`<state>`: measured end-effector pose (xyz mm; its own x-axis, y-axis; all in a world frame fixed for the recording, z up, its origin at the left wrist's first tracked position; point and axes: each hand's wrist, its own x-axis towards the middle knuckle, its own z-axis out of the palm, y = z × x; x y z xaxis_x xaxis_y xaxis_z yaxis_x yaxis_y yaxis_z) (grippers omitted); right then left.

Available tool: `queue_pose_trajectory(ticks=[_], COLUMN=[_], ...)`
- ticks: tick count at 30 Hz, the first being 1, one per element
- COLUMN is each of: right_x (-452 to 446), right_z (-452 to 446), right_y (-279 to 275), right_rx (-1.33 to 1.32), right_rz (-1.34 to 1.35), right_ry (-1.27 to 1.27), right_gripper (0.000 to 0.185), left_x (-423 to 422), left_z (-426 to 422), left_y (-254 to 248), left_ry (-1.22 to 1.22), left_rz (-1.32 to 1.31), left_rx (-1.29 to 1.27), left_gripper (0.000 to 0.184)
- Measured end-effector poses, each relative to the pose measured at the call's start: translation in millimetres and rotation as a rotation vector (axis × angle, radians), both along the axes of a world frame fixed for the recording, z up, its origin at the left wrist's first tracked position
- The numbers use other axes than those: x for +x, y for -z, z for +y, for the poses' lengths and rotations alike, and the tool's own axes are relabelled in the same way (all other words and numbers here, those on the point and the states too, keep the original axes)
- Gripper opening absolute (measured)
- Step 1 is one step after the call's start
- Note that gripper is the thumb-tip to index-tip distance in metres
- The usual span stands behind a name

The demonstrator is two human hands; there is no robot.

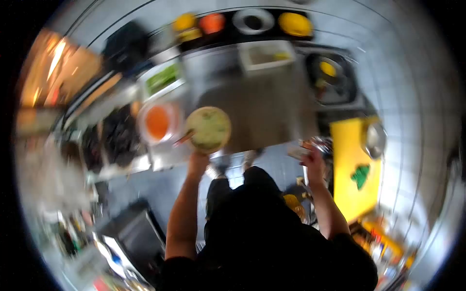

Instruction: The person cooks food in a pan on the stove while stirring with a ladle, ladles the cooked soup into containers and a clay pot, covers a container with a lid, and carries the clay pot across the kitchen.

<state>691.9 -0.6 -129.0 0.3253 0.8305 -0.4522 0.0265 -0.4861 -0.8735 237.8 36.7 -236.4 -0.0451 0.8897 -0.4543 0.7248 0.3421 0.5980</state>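
My left hand (198, 162) is closed on the near edge of a round bowl (227, 131) with a pale green mixture inside, held over the near edge of the steel counter. A brown and reddish utensil-like thing (183, 138) sticks out over the bowl's left side; its kind is blurred. To the left of the bowl is a white tub (144, 123) with orange contents. Off to the right, my right hand (314, 164) is closed around a small pale thing (297, 153) near the counter's front right corner. Motion blur hides what that is.
Behind the steel counter (262, 106) stand a white tray of green food (162, 80) and another white tray (264, 56). A sink (335, 92) lies at the back right. On the right, a yellow board (349, 184) carries a green cloth-like piece (360, 176) and a metal bowl (376, 140).
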Motion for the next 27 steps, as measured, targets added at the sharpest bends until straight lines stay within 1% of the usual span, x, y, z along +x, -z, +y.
queue_pose_trajectory(ticks=[1,2,3,4,5,7,8,9,10,11,12,15,16,17,19,20,23,25,26,27], right_x=[5.1,4.4,-8.7,-7.6,-10.3,-40.7,-55.4,-69.2,-81.0,-85.4,-92.5,-162.3,-189.3,-216.7,-284.4,-311.0,-399.5,-456.8,-477.7,-498.0], right_z=[5.0,7.1,14.9,17.6,20.1,25.1,25.6,24.2,22.6,25.3,29.0,8.5,2.8,-5.3,-33.4,-43.4,-87.0,-117.2,-128.3,-136.3], right_y=[7.2,3.2,-10.5,-1.6,5.1,-26.7,-24.0,-23.0,-21.3,-20.4,-15.7,-3.1,1.0,5.2,-2.5,-2.0,-8.2,-31.0,-24.9,-26.9], right_rx=[0.005,0.048,0.044,0.051,0.077,0.024,0.081,0.142,0.132,0.125,0.114,0.180,0.281,0.276,0.260,0.210,0.286,0.202,0.228,0.210], right_rz=[-0.055,0.044,-0.045,-0.066,-0.098,0.032,-0.037,-0.110,-0.107,-0.102,-0.102,-0.080,-0.057,-0.039,-0.007,-0.004,0.026,0.049,0.092,0.091], right_ry=[-0.074,-0.102,-0.102,-0.147,-0.162,-0.187,-0.219,-0.239,-0.282,-0.321,-0.352,-0.422,-0.508,-0.532,-0.578,-0.652,-0.895,-1.044,-1.049,-1.095], right_gripper=[0.041,0.044,0.047,0.048,0.049,0.047,0.045,0.042,0.039,0.037,0.035,0.029,0.027,0.025,0.023,0.022,0.021,0.019,0.017,0.017], left_x=[14.1,11.8,12.0,17.0,6.7,-8.8,-19.2,-31.2,-43.5,-49.7,-55.2,-110.6,-132.9,-152.1,-190.8,-206.9,-264.0,-299.9,-317.8,-334.3], left_z=[-8.8,-21.2,-27.4,-34.5,-50.8,-77.7,-98.8,-120.9,-142.6,-153.3,-157.4,-221.2,-243.2,-265.6,-307.1,-331.1,-393.5,-429.4,-447.5,-461.5], left_y=[-29.3,-49.6,-51.3,-91.8,-65.8,-86.7,-69.5,-57.6,-45.3,-50.1,-115.5,-116.2,-104.5,-93.3,-99.8,-99.3,-77.7,-89.1,-85.3,-102.1], left_ry=[-0.258,-0.238,-0.184,-0.231,-0.207,-0.102,-0.069,-0.070,-0.071,-0.111,-0.389,-0.563,-0.502,-0.554,-0.654,-0.744,-0.799,-0.857,-0.896,-0.970], left_rz=[-0.189,-0.128,-0.080,-0.015,0.019,0.082,0.167,0.189,0.211,0.175,-0.059,-0.079,-0.051,-0.034,-0.004,-0.023,0.084,0.101,0.096,0.063], left_rx=[-0.027,-0.173,-0.111,-0.095,-0.057,-0.020,0.021,0.019,0.018,-0.018,-0.128,-0.150,-0.107,-0.115,-0.136,-0.057,-0.079,-0.101,-0.080,-0.039], left_gripper=[0.023,0.025,0.029,0.030,0.030,0.026,0.025,0.024,0.023,0.022,0.029,0.027,0.026,0.025,0.024,0.023,0.025,0.024,0.023,0.023])
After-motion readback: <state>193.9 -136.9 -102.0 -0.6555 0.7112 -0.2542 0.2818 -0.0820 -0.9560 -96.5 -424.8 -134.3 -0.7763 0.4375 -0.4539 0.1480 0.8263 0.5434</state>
